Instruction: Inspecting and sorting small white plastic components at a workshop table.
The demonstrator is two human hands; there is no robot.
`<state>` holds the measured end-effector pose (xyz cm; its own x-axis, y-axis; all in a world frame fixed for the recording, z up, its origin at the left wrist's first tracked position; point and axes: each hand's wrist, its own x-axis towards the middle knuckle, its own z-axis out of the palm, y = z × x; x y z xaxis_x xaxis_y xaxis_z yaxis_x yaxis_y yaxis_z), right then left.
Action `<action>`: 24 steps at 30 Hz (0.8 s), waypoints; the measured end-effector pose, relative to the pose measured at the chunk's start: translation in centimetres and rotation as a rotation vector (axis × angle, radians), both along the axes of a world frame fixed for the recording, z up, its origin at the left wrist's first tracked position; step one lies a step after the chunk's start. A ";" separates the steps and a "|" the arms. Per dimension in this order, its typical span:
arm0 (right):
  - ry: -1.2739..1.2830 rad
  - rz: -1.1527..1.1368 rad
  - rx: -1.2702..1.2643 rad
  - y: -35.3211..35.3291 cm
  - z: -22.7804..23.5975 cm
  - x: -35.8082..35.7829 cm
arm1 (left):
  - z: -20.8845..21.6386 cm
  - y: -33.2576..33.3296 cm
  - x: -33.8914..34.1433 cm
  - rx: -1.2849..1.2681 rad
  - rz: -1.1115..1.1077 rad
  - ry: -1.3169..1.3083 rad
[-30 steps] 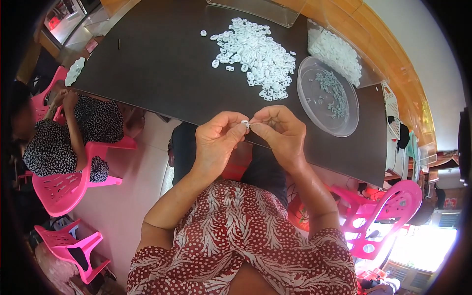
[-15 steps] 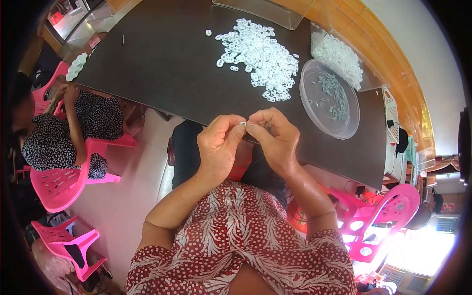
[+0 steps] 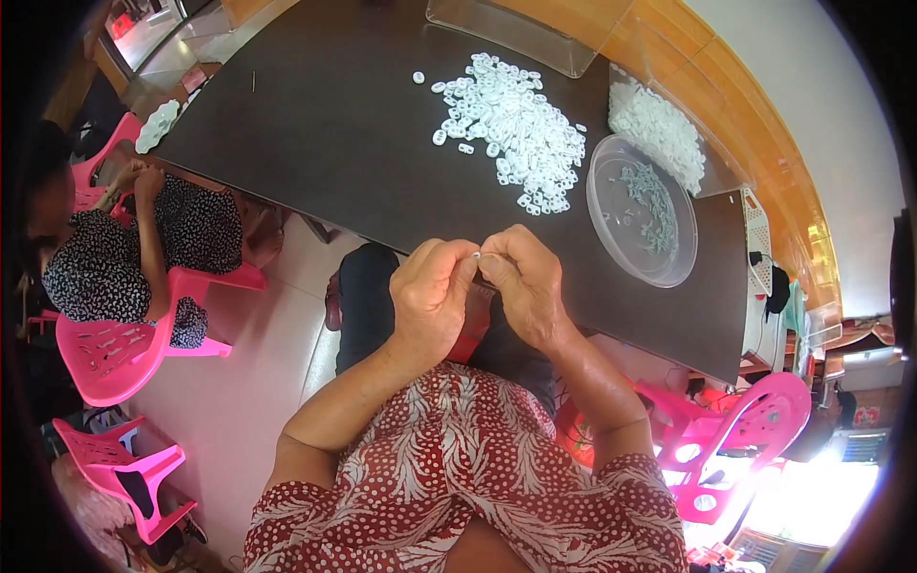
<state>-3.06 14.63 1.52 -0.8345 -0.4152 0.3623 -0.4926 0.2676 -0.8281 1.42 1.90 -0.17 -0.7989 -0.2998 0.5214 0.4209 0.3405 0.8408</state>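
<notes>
Both hands meet at the fingertips just off the near edge of the dark table, above my lap. My left hand pinches a small white plastic piece between thumb and forefinger; only a bit of it shows. Against that piece my right hand is closed in a pinch too, and whatever it grips is hidden by the fingers. Beyond them lies a loose heap of white oval plastic pieces with small holes. To the right of the heap, a round clear tray holds many small grey-green parts.
A clear container with white pieces stands behind the tray. Another clear bin is at the far edge of the dark table. Someone in a patterned dress sits at left on a pink chair. More pink chairs stand at right.
The view has shifted slightly, so the table and its things appear lower. My hands stay together at the small piece; my right fingers have curled in closer and less of it shows.
</notes>
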 end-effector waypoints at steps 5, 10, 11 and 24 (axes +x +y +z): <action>0.008 -0.010 0.019 -0.6 0.0 -0.1 | -0.4 -0.3 -0.3 -0.005 0.024 0.011; 0.076 0.001 0.047 -1.2 1.2 -1.6 | -0.4 -1.0 -0.9 0.491 -0.119 -0.220; 0.107 -0.025 0.076 -1.3 1.7 -2.3 | -0.2 -1.4 -0.9 0.710 -0.192 -0.324; 0.845 0.020 0.629 -6.4 0.1 -14.4 | 0.1 -3.5 -1.4 0.813 -0.220 -0.261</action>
<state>-17.46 8.22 1.64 -0.4015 -0.7413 0.5378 -0.8542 0.5149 0.0721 0.00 -1.58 -0.03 -0.9459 -0.3244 0.0065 0.1676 -0.4712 0.8660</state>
